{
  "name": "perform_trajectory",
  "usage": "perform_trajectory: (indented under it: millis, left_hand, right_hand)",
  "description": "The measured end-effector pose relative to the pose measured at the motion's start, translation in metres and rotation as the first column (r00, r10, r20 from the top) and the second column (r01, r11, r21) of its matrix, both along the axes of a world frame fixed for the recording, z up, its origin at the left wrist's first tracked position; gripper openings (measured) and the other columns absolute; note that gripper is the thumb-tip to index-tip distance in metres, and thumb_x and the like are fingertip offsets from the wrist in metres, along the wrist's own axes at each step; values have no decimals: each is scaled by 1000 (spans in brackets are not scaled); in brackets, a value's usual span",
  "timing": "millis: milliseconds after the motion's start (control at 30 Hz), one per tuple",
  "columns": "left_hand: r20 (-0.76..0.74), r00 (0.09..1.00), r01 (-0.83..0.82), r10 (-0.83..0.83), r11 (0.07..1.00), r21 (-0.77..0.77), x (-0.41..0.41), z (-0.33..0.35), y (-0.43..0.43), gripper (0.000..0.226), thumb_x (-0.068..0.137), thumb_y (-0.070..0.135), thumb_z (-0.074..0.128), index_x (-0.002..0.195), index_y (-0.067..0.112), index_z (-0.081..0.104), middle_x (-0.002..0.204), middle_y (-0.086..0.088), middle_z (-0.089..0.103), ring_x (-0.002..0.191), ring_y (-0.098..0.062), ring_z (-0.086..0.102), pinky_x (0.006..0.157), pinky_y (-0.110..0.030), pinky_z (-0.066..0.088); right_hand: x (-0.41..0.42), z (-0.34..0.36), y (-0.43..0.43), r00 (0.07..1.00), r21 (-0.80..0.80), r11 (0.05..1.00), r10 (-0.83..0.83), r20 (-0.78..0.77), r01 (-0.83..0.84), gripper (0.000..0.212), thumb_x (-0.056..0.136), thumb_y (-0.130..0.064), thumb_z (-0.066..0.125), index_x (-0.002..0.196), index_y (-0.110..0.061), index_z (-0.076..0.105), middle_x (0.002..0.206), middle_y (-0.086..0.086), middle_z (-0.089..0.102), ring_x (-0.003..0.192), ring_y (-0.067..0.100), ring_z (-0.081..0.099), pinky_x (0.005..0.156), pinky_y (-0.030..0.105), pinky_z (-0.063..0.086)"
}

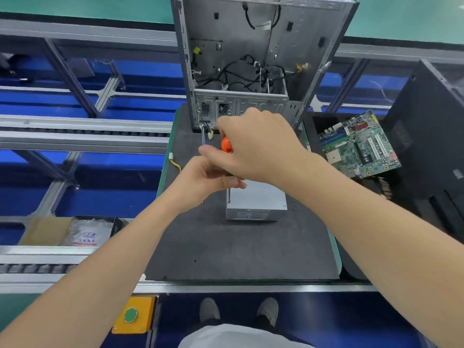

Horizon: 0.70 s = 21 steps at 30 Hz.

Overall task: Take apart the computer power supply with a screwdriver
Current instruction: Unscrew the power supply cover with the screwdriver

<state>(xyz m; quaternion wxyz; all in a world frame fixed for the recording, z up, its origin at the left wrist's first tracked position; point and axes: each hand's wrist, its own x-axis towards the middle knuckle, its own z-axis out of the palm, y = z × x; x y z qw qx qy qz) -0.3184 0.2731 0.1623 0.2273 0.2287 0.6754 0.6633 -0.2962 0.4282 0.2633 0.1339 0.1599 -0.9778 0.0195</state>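
Gripping the screwdriver (226, 144) by its orange handle, the right hand (258, 149) is holding it upright, fingers curled round the top. The left hand (198, 179) is steadying it lower down, thumb and fingers pinching where handle meets shaft. The shaft is running straight down to the left edge of the power supply (258, 204); tip contact is not clear.

The supply is sitting flat on the grey mat (238, 247), mid-worktop (336, 249), in front of the open case (238, 46) standing at the mat's far edge. Loose cables (175, 164) are lying near the mat's left edge, beside the hands. A broad stretch of mat is showing between supply and near edge, with narrower strips either side. A motherboard (359, 146) is resting beyond the right edge, beside a black case (431, 146).
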Motion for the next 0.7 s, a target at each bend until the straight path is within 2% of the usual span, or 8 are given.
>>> perform_trajectory:
  millis: [100, 167, 267, 333, 433, 567, 633, 700]
  left_hand:
    - [5, 1000, 16, -16, 1000, -4, 0, 1, -1, 26, 91, -5, 70, 116, -10, 68, 111, -27, 74, 104, -37, 76, 95, -38, 59]
    - [10, 1000, 26, -26, 1000, -8, -1, 1, -1, 32, 91, -9, 69, 122, -16, 63, 116, -33, 71, 105, -39, 75, 95, -39, 59]
    - [-9, 1000, 8, -8, 1000, -15, -1, 1, -1, 27, 91, -11, 68, 116, -20, 61, 112, -32, 71, 101, -35, 77, 88, -30, 60]
    - [6, 1000, 4, -4, 1000, -9, -1, 2, -1, 28, 90, -6, 70, 113, -21, 60, 111, -29, 73, 101, -34, 77, 88, -30, 60]
    - [15, 1000, 17, -17, 1000, -18, 1, 6, 0, 36, 87, 9, 73, 115, -12, 67, 111, -19, 77, 102, -30, 77, 89, -29, 59]
    - [-23, 1000, 1, -3, 998, -61, 3, 7, 2, 20, 92, 9, 73, 109, -1, 73, 102, -11, 80, 99, -21, 78, 86, -20, 58]
    - [-56, 998, -27, 22, 996, -87, 3, 6, 3, 14, 93, 3, 73, 105, -4, 74, 97, -10, 80, 96, -18, 78, 84, -19, 57]
    - [-71, 996, -61, 56, 995, -80, 4, 5, 4, 15, 92, -3, 72, 106, -10, 70, 97, -16, 78, 93, -17, 78, 82, -19, 58]
  right_hand:
    - [-2, 2, 0, 996, -2, 999, 47, 76, -47, 40, 92, -59, 54, 95, -19, 58, 67, -4, 37, 61, 27, 44, 49, 29, 18]
    - [-4, 6, 4, 981, -27, 992, 128, 146, -125, 30, 86, -52, 59, 96, -23, 58, 69, -6, 45, 64, 26, 50, 49, 28, 23]
    - [-8, 12, 8, 946, -38, 978, 209, 250, -206, 19, 77, -40, 62, 90, -28, 55, 71, -9, 53, 72, 26, 57, 50, 28, 29]
    - [-10, 14, 10, 921, -42, 966, 255, 294, -254, 20, 75, -35, 63, 92, -27, 56, 76, -9, 56, 77, 24, 59, 52, 31, 37]
    - [-13, 16, 15, 878, -47, 939, 335, 343, -340, 24, 75, -31, 67, 96, -24, 59, 89, -6, 55, 85, 21, 56, 62, 36, 47]
    - [-11, 20, 20, 826, -62, 919, 379, 417, -390, 29, 74, -27, 70, 101, -25, 58, 99, -5, 46, 85, 22, 52, 72, 44, 50]
    - [-8, 21, 21, 817, -90, 918, 385, 429, -386, 28, 76, -28, 69, 102, -24, 58, 98, -4, 47, 83, 20, 51, 70, 42, 49]
    - [-4, 18, 20, 867, -63, 936, 345, 360, -347, 27, 81, -40, 62, 101, -24, 55, 91, -5, 52, 80, 20, 54, 63, 37, 46]
